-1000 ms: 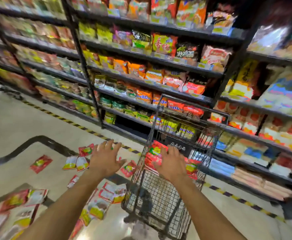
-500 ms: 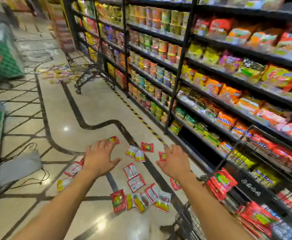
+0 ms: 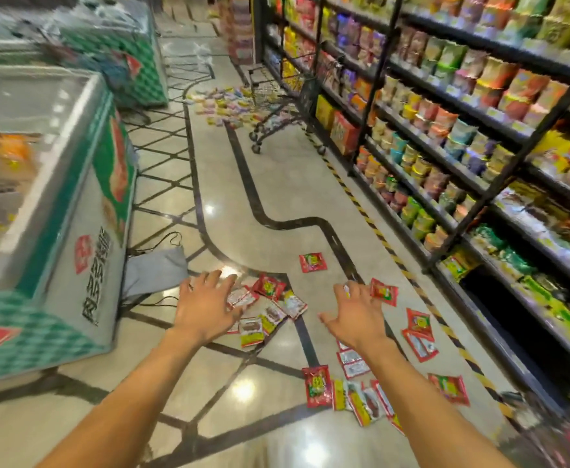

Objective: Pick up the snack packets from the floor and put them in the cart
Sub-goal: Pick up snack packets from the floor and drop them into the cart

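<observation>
Since the earlier frames the view has been swung left, away from the near cart, which is no longer seen apart from a blurred red patch at the lower right edge; both arms are now stretched out over the floor. L hand (image 3: pixel 206 307) is held palm down w/ fingers spread, nothing grasped, above a cluster of snack packets (image 3: pixel 270 310) lying on the tiled floor (image 3: pixel 263 197). R hand (image 3: pixel 356 315) is likewise spread and empty, raised over the dark floor stripe; a red packet (image 3: pixel 384 292) is seen just past its fingertips, contact can't be told. More packets are scattered nearby: one lone red packet (image 3: pixel 313 262) further ahead, a row (image 3: pixel 347 393) under the R forearm, others toward the shelves (image 3: pixel 462 146) on the right. A chest freezer (image 3: pixel 57 211) is seen at left. A second cart (image 3: pixel 276 106) is parked far down the aisle beside another pile of packets.
</observation>
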### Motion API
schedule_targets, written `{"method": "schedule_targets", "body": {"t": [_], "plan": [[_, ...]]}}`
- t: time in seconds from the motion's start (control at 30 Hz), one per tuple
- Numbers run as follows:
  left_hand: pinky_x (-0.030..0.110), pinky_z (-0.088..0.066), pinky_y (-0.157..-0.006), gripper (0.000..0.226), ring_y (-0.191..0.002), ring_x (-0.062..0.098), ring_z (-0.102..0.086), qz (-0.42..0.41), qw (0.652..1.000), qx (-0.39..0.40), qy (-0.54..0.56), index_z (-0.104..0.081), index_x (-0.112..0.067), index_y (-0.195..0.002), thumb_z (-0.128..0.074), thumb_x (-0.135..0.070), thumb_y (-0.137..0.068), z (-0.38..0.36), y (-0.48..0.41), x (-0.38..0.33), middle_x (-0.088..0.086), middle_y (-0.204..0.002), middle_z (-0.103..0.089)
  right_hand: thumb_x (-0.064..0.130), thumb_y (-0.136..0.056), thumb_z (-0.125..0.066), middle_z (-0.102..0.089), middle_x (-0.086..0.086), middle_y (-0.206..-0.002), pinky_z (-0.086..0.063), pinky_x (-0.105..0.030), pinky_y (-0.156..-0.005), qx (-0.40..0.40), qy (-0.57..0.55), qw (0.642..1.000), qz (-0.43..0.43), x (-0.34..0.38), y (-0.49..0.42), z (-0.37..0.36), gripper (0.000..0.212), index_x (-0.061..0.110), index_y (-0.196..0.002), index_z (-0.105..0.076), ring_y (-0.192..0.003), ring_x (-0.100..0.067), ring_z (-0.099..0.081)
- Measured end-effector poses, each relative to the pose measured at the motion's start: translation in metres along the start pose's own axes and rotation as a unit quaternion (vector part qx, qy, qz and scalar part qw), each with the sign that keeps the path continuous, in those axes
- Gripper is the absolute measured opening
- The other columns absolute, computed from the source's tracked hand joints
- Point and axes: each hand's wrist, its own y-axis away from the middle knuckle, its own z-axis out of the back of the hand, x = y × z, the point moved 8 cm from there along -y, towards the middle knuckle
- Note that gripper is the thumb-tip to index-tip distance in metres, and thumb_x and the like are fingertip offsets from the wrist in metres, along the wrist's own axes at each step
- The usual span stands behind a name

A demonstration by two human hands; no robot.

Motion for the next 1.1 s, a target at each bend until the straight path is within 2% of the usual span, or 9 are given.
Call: {"method": "schedule_targets", "body": {"t": [0.13, 0.3, 0.4, 0.5, 0.67, 0.83, 1.0, 1.1], "plan": [[0.053, -0.030, -0.115, 0.078, -0.144, 0.028, -0.037, 0.013, 1.000, 0.010, 0.007, -0.034, -0.038, -0.152, -0.042, -0.077, -0.085, -0.013, -0.026, 0.056, 0.002, -0.156, -0.043, 0.065, -0.094, -0.047, -0.035, -0.011, -0.158, -0.038, -0.049, -0.111, 0.026, -0.007, 0.999, 0.016, 0.057, -0.039, -0.013, 0.075, 0.024, -0.155, -0.033, -0.147, -0.033, -0.031], [0.057, -0.026, -0.118, 0.082, -0.150, 0.031, -0.030, 0.025, 0.999, 0.047, 0.005, -0.027, -0.036, -0.157, -0.041, -0.078, -0.088, -0.037, -0.070, 0.099, 0.003, -0.164, -0.033, 0.066, -0.094, -0.047, -0.039, -0.010, -0.155, -0.040, -0.049, -0.108, 0.043, -0.017, 0.998, 0.030, 0.104, -0.098, -0.033, 0.073, 0.022, -0.152, -0.037, -0.142, -0.032, -0.035], [0.057, -0.030, -0.116, 0.079, -0.148, 0.031, -0.033, 0.014, 0.999, 0.050, 0.016, -0.034, -0.034, -0.155, -0.039, -0.076, -0.088, -0.052, -0.108, 0.118, 0.003, -0.162, -0.038, 0.068, -0.093, -0.046, -0.041, -0.011, -0.154, -0.043, -0.048, -0.105, 0.051, -0.031, 0.998, 0.029, 0.121, -0.140, -0.050, 0.074, 0.022, -0.151, -0.039, -0.140, -0.033, -0.038], [0.056, -0.027, -0.118, 0.079, -0.150, 0.029, -0.029, 0.013, 0.997, 0.076, 0.012, -0.030, -0.036, -0.156, -0.035, -0.077, -0.088, -0.075, -0.162, 0.136, 0.001, -0.164, -0.034, 0.066, -0.093, -0.049, -0.042, -0.009, -0.153, -0.043, -0.045, -0.102, 0.066, -0.051, 0.996, 0.024, 0.131, -0.194, -0.075, 0.075, 0.022, -0.152, -0.037, -0.138, -0.031, -0.038], [0.055, -0.024, -0.121, 0.076, -0.152, 0.028, -0.027, 0.020, 0.994, 0.110, 0.010, -0.029, -0.036, -0.156, -0.040, -0.074, -0.092, -0.121, -0.260, 0.160, 0.001, -0.165, -0.033, 0.070, -0.093, -0.048, -0.037, -0.011, -0.160, -0.042, -0.049, -0.111, 0.099, -0.096, 0.990, -0.007, 0.141, -0.291, -0.130, 0.082, 0.023, -0.158, -0.029, -0.145, -0.033, -0.036], [0.056, -0.021, -0.121, 0.074, -0.152, 0.028, -0.026, 0.012, 0.985, 0.173, 0.024, -0.028, -0.037, -0.157, -0.040, -0.073, -0.093, -0.178, -0.351, 0.174, 0.000, -0.165, -0.031, 0.067, -0.093, -0.053, -0.040, -0.017, -0.160, -0.043, -0.052, -0.111, 0.127, -0.086, 0.988, -0.021, 0.148, -0.371, -0.176, 0.080, 0.018, -0.155, -0.040, -0.146, -0.038, -0.039], [0.056, -0.025, -0.119, 0.074, -0.151, 0.029, -0.029, -0.012, 0.981, 0.192, 0.024, -0.030, -0.035, -0.157, -0.042, -0.072, -0.093, -0.236, -0.429, 0.185, 0.001, -0.164, -0.033, 0.069, -0.088, -0.051, -0.044, -0.021, -0.156, -0.044, -0.054, -0.108, 0.165, -0.088, 0.982, -0.039, 0.150, -0.436, -0.236, 0.085, 0.014, -0.152, -0.045, -0.143, -0.043, -0.041], [0.056, -0.023, -0.120, 0.076, -0.151, 0.029, -0.028, -0.022, 0.975, 0.219, 0.016, -0.027, -0.036, -0.157, -0.041, -0.074, -0.093, -0.288, -0.468, 0.190, 0.001, -0.165, -0.031, 0.068, -0.085, -0.049, -0.052, -0.021, -0.147, -0.049, -0.054, -0.099, 0.168, -0.100, 0.979, -0.056, 0.152, -0.463, -0.282, 0.081, 0.013, -0.145, -0.052, -0.134, -0.043, -0.049]]}}
